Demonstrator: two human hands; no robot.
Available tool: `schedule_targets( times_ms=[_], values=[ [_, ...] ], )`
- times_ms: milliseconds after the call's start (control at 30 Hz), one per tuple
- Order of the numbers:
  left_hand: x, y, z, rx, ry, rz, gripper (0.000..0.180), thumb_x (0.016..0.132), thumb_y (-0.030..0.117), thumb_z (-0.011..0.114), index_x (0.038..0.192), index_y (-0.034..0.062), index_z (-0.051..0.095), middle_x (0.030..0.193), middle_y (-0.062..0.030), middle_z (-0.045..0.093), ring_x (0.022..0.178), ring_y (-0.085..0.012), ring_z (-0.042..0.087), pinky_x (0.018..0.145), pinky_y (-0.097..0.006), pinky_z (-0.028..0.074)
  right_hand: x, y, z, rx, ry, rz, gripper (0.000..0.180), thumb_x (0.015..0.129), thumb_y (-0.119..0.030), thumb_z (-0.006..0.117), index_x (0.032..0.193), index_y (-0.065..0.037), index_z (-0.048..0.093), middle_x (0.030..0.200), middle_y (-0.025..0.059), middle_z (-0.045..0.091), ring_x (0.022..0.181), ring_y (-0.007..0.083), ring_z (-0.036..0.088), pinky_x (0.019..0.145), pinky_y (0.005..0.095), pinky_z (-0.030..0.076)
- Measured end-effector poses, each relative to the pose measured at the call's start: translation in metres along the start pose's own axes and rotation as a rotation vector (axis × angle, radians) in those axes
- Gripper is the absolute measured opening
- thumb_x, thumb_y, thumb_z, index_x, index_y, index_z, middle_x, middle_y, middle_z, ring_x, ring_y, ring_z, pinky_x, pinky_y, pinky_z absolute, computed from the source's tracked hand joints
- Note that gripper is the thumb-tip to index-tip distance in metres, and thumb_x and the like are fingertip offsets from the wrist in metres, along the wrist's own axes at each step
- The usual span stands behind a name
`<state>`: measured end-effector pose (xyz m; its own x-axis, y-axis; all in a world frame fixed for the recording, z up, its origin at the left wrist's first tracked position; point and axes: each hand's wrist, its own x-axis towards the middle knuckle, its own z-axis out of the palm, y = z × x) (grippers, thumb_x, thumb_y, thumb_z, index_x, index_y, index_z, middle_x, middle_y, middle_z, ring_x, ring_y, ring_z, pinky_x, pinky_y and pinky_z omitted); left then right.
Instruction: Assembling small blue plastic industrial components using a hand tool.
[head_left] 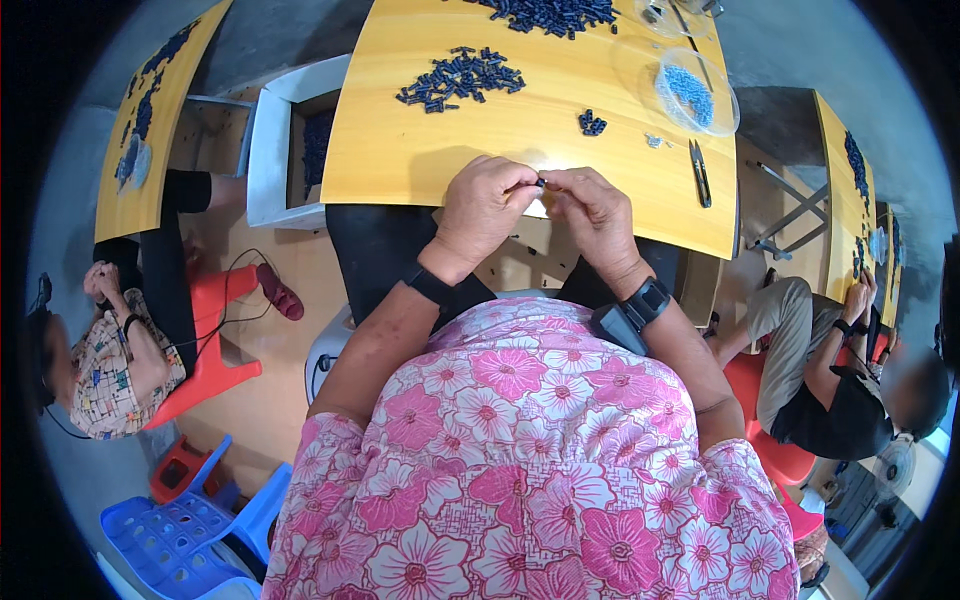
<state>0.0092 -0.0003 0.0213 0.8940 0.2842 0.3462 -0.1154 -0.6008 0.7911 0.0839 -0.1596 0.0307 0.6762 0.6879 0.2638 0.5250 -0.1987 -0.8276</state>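
Note:
Over the near edge of the yellow table (620,215), my left hand (488,210) pinches a small dark cylindrical piece (541,182) between thumb and fingertips. My right hand (595,205) meets it there, thumb and forefinger closed at the other end of the piece. Whether the right fingers hold a second tiny part is too small to tell. Beyond my hands lies a small cluster of black cylindrical pieces (591,123), with a larger heap of them (462,80) to the left. A few tiny pale bits (654,141) lie right of the cluster.
Black-handled thread snips (699,175) lie near the table's right edge. Behind them stands a clear bowl of small blue parts (688,92). Another black heap (550,14) is at the far edge. A white drawer (262,160) stands left. People sit at tables on both sides.

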Motion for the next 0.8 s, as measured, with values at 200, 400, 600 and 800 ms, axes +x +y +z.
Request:
schedule_targets(
  times_ms=[200,400,600,800],
  values=[
    [-0.003,-0.008,-0.001,0.041,0.020,0.018,0.007,0.070,0.007,0.071,0.076,0.0070,0.069,0.074,-0.0063,0.065,0.073,-0.0232,0.059,0.068,-0.033,0.047,0.016,0.003,-0.001,-0.067,0.056,0.070,0.027,0.078,0.004,0.060,0.103,-0.005,0.066,0.090,0.0110,0.063,0.074,0.0228,0.062,0.069,0.0307,0.053],
    [-0.004,-0.011,0.001,0.064,-0.001,0.017,0.007,0.068,0.010,0.071,0.075,0.0086,0.068,0.073,-0.0052,0.062,0.074,-0.0253,0.057,0.068,-0.036,0.047,0.049,-0.003,0.014,-0.074,0.117,-0.013,0.023,0.082,-0.001,0.060,0.103,-0.007,0.066,0.082,0.0122,0.062,0.072,0.0265,0.060,0.066,0.0325,0.050],
    [-0.004,-0.015,0.000,0.119,-0.040,0.010,0.010,0.068,0.013,0.069,0.076,0.0079,0.068,0.074,-0.0065,0.059,0.077,-0.0272,0.056,0.068,-0.040,0.047,0.072,-0.009,0.031,-0.056,0.107,-0.044,0.020,0.086,-0.003,0.058,0.102,-0.009,0.067,0.079,0.0132,0.058,0.068,0.0280,0.058,0.062,0.0339,0.047],
    [-0.008,-0.014,0.000,0.104,0.013,0.026,0.016,0.070,0.012,0.068,0.082,0.0022,0.067,0.085,-0.0141,0.064,0.080,-0.0340,0.058,0.069,-0.042,0.047,0.076,-0.018,0.051,-0.030,0.036,-0.063,0.021,0.087,-0.004,0.057,0.106,-0.006,0.065,0.078,0.0102,0.054,0.070,0.0214,0.056,0.066,0.0287,0.047]
  ],
)
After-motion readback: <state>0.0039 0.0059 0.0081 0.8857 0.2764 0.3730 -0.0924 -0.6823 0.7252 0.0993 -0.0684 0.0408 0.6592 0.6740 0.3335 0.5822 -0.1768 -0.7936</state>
